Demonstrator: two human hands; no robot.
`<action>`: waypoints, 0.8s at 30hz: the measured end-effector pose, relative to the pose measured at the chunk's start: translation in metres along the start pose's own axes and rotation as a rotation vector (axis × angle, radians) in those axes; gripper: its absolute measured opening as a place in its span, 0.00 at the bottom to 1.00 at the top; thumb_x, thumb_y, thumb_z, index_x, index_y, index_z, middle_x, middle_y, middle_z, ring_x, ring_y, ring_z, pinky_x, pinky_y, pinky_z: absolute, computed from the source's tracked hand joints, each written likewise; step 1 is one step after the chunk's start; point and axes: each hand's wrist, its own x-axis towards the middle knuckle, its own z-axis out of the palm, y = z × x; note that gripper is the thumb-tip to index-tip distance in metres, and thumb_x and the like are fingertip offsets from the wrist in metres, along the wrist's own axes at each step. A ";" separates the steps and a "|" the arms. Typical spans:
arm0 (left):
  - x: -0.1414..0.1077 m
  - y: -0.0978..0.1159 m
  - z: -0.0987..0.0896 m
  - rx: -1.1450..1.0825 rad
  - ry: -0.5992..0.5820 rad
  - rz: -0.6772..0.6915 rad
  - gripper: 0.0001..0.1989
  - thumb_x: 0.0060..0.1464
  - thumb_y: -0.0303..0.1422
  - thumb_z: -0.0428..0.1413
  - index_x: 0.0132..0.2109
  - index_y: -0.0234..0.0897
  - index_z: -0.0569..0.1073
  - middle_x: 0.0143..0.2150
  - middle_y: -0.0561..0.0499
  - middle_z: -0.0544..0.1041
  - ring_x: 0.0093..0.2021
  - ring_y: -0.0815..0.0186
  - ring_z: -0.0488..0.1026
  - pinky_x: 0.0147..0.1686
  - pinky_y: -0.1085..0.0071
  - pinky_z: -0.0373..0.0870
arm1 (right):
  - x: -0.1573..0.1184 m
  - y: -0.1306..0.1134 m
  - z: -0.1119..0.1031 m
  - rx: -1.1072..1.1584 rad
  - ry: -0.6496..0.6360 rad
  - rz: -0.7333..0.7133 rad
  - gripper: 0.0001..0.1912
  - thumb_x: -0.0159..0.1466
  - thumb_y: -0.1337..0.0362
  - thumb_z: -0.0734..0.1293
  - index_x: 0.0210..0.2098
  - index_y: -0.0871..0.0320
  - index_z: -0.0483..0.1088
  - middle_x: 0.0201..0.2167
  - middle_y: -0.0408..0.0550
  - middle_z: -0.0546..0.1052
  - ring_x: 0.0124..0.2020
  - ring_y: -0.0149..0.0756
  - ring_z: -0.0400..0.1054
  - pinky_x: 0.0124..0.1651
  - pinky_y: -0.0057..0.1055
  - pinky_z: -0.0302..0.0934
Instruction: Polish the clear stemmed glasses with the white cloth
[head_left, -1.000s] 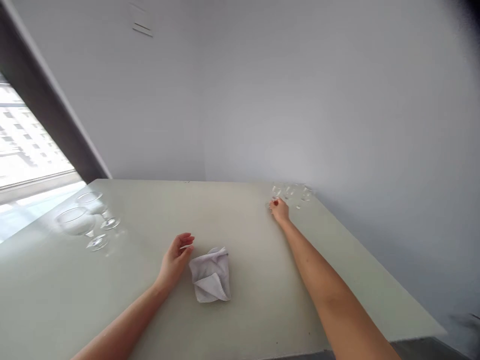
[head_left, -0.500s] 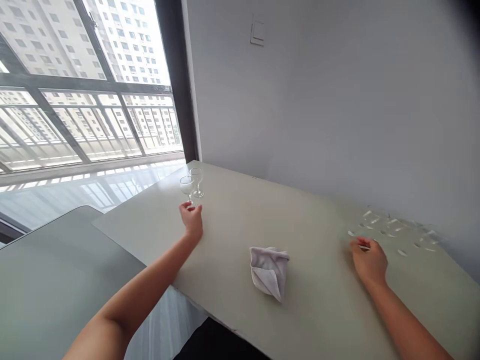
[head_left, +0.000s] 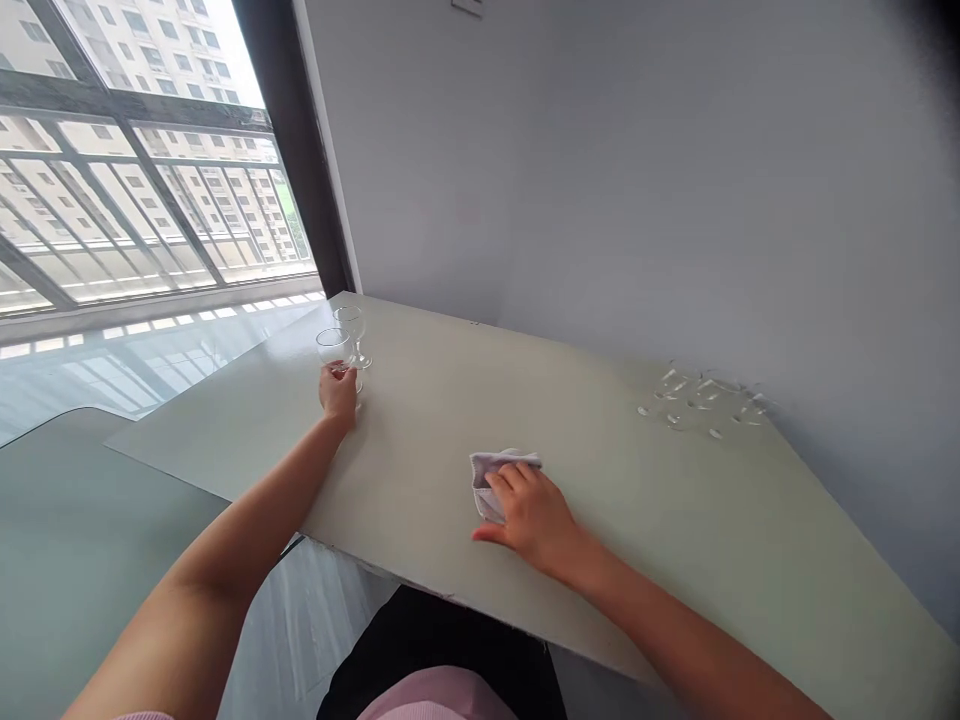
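At the far left of the table, my left hand [head_left: 339,394] is closed around the stem of a clear wine glass [head_left: 333,340], its fingertips showing through the bowl. Right behind it stands a second wine glass [head_left: 360,350], upright. My right hand [head_left: 529,508] lies over a pale lilac cloth [head_left: 486,503] near the middle of the table, fingers resting on it and thumb spread out to the side. Part of the cloth is hidden beneath that hand.
Several clear glasses [head_left: 705,392] stand together at the back right of the pale table [head_left: 420,400], close to the grey wall [head_left: 660,200]. A glossy grey-green surface [head_left: 97,540] adjoins on the left. Windows with railings [head_left: 150,180] are beyond.
My right hand has moved left from beside the group of glasses onto the cloth. My left hand has closed on the nearer wine glass. The view has shifted right and down.
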 end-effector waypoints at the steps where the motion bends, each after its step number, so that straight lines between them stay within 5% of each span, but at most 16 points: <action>1: -0.001 -0.001 0.000 0.013 0.002 0.005 0.16 0.46 0.35 0.53 0.43 0.35 0.67 0.31 0.53 0.69 0.27 0.72 0.64 0.28 0.74 0.60 | -0.001 -0.002 0.006 0.059 -0.006 0.026 0.20 0.46 0.51 0.71 0.35 0.54 0.70 0.35 0.52 0.71 0.37 0.49 0.62 0.40 0.43 0.56; 6: -0.012 0.005 -0.004 0.055 0.008 0.041 0.12 0.48 0.36 0.51 0.40 0.34 0.69 0.30 0.52 0.70 0.28 0.69 0.65 0.29 0.73 0.59 | -0.003 0.018 0.008 0.338 0.058 0.210 0.06 0.58 0.60 0.63 0.28 0.55 0.70 0.31 0.47 0.69 0.32 0.39 0.63 0.35 0.35 0.58; 10: -0.038 0.024 -0.007 0.076 -0.130 0.194 0.12 0.48 0.36 0.51 0.40 0.36 0.68 0.32 0.52 0.74 0.33 0.67 0.68 0.33 0.71 0.60 | -0.010 0.043 -0.034 0.638 0.186 0.408 0.14 0.59 0.54 0.61 0.32 0.58 0.69 0.25 0.44 0.69 0.24 0.31 0.62 0.26 0.28 0.56; 15: -0.095 0.061 0.009 0.108 -0.435 0.438 0.13 0.51 0.35 0.47 0.44 0.38 0.65 0.28 0.54 0.72 0.31 0.67 0.69 0.34 0.71 0.61 | -0.027 0.049 -0.092 1.170 0.354 0.661 0.16 0.53 0.51 0.67 0.30 0.58 0.70 0.24 0.44 0.72 0.26 0.33 0.65 0.29 0.30 0.59; 19: -0.144 0.083 0.036 0.231 -0.655 0.538 0.19 0.52 0.40 0.47 0.50 0.39 0.61 0.29 0.53 0.70 0.28 0.66 0.67 0.32 0.70 0.61 | -0.034 0.042 -0.111 1.228 0.605 0.701 0.12 0.51 0.54 0.69 0.29 0.56 0.70 0.24 0.44 0.73 0.26 0.36 0.66 0.28 0.31 0.61; 24: -0.184 0.083 0.065 0.273 -0.844 0.856 0.24 0.53 0.45 0.47 0.52 0.37 0.58 0.33 0.50 0.71 0.33 0.63 0.68 0.37 0.66 0.62 | -0.023 0.019 -0.108 1.248 0.688 0.603 0.12 0.54 0.57 0.68 0.37 0.52 0.69 0.28 0.44 0.71 0.26 0.33 0.66 0.25 0.29 0.62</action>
